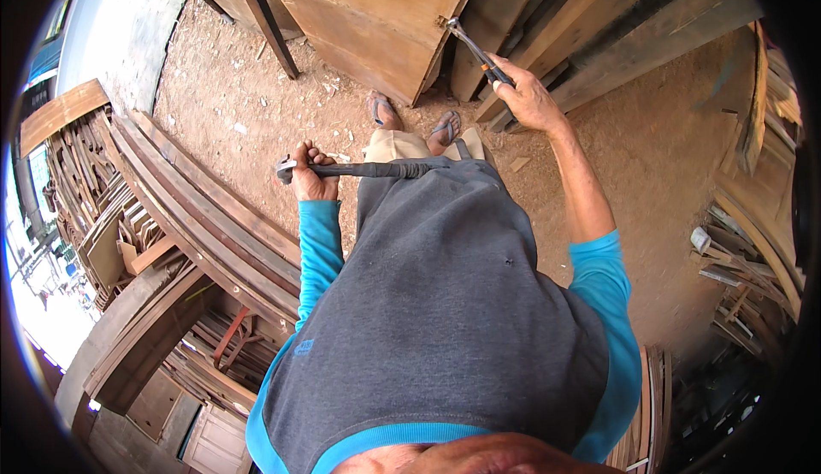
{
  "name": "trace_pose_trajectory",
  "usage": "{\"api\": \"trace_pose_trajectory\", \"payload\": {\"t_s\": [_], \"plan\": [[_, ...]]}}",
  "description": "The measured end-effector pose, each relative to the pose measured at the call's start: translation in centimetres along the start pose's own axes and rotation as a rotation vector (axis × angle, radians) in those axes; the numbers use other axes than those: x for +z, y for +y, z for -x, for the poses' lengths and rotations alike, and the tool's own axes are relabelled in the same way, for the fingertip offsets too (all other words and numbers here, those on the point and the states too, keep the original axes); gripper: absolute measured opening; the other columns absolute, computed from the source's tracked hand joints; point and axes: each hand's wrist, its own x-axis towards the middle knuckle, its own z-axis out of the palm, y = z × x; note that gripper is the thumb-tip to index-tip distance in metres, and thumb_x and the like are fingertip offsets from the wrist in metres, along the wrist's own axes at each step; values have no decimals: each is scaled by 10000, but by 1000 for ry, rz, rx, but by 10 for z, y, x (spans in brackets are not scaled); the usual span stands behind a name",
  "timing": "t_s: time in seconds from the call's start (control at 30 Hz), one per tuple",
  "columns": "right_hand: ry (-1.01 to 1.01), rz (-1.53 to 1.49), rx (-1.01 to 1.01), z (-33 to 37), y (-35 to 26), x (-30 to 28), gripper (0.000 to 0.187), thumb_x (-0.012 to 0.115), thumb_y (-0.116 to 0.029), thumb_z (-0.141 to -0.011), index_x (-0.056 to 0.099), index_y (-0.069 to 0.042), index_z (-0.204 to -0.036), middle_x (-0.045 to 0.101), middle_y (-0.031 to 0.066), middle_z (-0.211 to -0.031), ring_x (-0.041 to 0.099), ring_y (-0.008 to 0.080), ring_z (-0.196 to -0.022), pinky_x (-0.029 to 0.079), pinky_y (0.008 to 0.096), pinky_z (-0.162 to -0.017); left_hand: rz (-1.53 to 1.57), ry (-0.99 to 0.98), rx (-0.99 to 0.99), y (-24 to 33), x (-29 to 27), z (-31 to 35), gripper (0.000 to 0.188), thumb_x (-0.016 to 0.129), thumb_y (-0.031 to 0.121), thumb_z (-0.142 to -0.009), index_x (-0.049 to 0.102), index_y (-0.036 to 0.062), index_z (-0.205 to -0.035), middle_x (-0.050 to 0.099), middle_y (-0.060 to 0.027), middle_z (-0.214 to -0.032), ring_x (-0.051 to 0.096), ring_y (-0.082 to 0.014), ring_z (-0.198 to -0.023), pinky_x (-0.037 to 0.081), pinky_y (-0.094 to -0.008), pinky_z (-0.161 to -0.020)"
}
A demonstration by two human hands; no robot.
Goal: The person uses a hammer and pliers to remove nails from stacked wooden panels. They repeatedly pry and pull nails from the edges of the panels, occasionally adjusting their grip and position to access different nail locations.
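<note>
My left hand [314, 172] is closed around a hammer [389, 169] close to its head. The hammer lies level in front of my waist, its dark, tape-wrapped handle pointing right. My right hand [532, 100] reaches forward, fingers wrapped round the dark handles of metal pincers [471, 44] with an orange mark. The jaws of the pincers sit at the right edge of a brown wooden panel [372, 20], where the wood looks chipped. Whether they grip a nail is too small to tell.
Long boards [616, 38] lean beside the panel at the right. A dark leg [263, 20] stands left of it. Stacked planks [205, 209] run along my left, with piles of wood scraps [744, 277] at the far right. Chips litter the dirt floor [248, 89].
</note>
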Motion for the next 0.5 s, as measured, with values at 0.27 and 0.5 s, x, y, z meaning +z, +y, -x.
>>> {"api": "trace_pose_trajectory", "payload": {"t_s": [0.27,0.5], "plan": [[-55,152,-57,-10,6,-22,561,477,-121,-948,429,-126,-1506,582,177,-1392,575,315,-1258,442,387,-1068,11,38,13,4,-4,3,154,686,182,-929,609,62,-987,571,10,-758,532,-94,-614,462,-240,-579],[-171,55,177,-11,7,-19,426,476,-214,-1023,454,-83,-1428,647,151,-931,633,325,-765,509,454,-721,-15,55,19,7,5,8,153,674,194,-943,609,63,-991,566,15,-747,528,-91,-612,456,-240,-585]]}}
